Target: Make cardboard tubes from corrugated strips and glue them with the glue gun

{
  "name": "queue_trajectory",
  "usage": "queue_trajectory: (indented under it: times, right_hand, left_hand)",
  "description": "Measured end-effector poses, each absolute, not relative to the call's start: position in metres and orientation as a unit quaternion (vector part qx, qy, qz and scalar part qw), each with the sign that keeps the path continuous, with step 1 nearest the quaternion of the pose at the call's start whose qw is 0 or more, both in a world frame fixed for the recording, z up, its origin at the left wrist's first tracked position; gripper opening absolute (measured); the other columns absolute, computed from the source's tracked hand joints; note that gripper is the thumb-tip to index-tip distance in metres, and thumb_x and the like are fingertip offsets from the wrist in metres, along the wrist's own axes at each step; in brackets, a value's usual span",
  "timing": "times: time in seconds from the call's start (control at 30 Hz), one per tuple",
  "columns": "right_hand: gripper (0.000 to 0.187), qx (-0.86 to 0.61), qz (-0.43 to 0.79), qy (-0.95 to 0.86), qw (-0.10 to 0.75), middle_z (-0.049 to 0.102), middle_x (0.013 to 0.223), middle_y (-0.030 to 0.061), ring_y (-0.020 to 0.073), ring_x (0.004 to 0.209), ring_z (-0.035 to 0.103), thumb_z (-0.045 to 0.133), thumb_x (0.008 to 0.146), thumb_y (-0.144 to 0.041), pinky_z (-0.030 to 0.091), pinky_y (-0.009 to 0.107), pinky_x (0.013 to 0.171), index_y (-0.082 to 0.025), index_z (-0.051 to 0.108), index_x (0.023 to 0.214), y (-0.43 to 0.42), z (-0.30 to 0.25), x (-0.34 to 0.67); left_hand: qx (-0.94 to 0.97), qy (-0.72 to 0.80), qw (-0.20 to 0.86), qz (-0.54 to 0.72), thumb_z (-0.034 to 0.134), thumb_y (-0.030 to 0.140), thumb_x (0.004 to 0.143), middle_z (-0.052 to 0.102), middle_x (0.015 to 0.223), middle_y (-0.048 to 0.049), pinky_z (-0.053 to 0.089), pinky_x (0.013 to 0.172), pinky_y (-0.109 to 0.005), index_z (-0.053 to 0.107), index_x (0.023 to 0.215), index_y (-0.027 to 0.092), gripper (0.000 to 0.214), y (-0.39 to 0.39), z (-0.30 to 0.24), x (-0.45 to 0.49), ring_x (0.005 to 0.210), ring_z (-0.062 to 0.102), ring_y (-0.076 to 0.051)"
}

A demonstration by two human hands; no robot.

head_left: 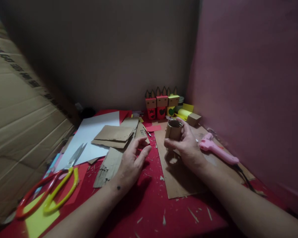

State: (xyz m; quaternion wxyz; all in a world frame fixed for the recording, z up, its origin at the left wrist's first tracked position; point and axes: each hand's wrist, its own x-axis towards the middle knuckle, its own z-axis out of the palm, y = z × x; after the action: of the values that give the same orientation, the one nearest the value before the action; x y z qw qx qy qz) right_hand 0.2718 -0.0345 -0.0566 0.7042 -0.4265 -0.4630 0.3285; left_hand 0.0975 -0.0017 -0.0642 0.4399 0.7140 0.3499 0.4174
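Note:
In my right hand (188,145) is a short cardboard tube (173,130), its open top rim facing up and slightly toward me. The thumb presses its near side and the fingers wrap behind it. Below it lies a flat cardboard sheet (176,185). My left hand (132,158) hovers with nothing in it, thumb and fingers apart and curved. Beside that hand are folded cardboard pieces (114,134) and a torn grey cardboard strip (110,168). A pink glue gun (218,148) rests on the sheet, right of the tube.
Scissors with red and yellow handles (62,191) lie at the left, blades on white paper (99,127). Several decorated cardboard figures (161,107) stand by the back wall. A yellow paper roll (185,113) and a small cardboard box (194,119) are nearby. Scraps litter the red tablecloth (149,211).

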Motion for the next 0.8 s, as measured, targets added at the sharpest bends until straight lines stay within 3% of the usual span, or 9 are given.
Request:
queue_trajectory:
  times: [0.1, 0.23, 0.33, 0.63, 0.8]
  right_hand:
    - [0.071, -0.461, 0.311, -0.467, 0.688, 0.056, 0.104, 0.0034, 0.0187, 0.086, 0.053, 0.07, 0.055, -0.013, 0.045, 0.03, 0.069, -0.025, 0.042, 0.119, -0.028, -0.063, 0.276]
    - [0.048, -0.526, 0.344, -0.448, 0.636, 0.057, 0.081, -0.0004, 0.0173, 0.071, 0.053, 0.066, 0.053, -0.01, 0.043, 0.03, 0.063, -0.02, 0.052, 0.098, -0.027, -0.069, 0.276]
    - [0.038, -0.519, 0.318, -0.479, 0.633, 0.058, 0.08, -0.0009, 0.0168, 0.073, 0.053, 0.066, 0.054, -0.01, 0.043, 0.03, 0.067, -0.019, 0.054, 0.089, -0.028, -0.068, 0.272]
    - [0.031, -0.436, 0.289, -0.549, 0.652, 0.062, 0.087, -0.0017, 0.0156, 0.082, 0.058, 0.069, 0.06, -0.01, 0.045, 0.031, 0.077, -0.021, 0.059, 0.087, -0.033, -0.065, 0.262]
    - [0.03, -0.368, 0.312, -0.605, 0.633, 0.063, 0.095, -0.0003, 0.0164, 0.092, 0.059, 0.069, 0.068, -0.014, 0.046, 0.032, 0.082, -0.024, 0.059, 0.095, -0.039, -0.067, 0.254]
  left_hand:
    - [0.718, 0.345, 0.438, 0.417, 0.051, 0.039, 0.083, 0.052, 0.092, -0.0035, 0.056, 0.054, -0.027, 0.048, 0.111, 0.021, 0.033, 0.0, -0.067, 0.099, 0.073, 0.053, -0.015]
    - [0.726, 0.35, 0.425, 0.412, 0.051, 0.037, 0.083, 0.052, 0.091, -0.0039, 0.057, 0.054, -0.027, 0.048, 0.111, 0.02, 0.032, 0.0, -0.068, 0.098, 0.073, 0.054, -0.015]
    - [0.729, 0.351, 0.421, 0.41, 0.05, 0.037, 0.083, 0.053, 0.091, -0.0038, 0.056, 0.054, -0.027, 0.048, 0.111, 0.02, 0.032, 0.0, -0.068, 0.097, 0.072, 0.055, -0.014]
    - [0.745, 0.334, 0.413, 0.403, 0.054, 0.035, 0.082, 0.052, 0.095, -0.0041, 0.055, 0.056, -0.028, 0.046, 0.114, 0.02, 0.037, 0.001, -0.069, 0.097, 0.07, 0.055, -0.014]
    - [0.78, 0.276, 0.392, 0.402, 0.062, 0.028, 0.078, 0.055, 0.103, -0.0043, 0.05, 0.08, -0.033, 0.04, 0.123, 0.025, 0.05, -0.002, -0.065, 0.097, 0.091, 0.056, -0.017]
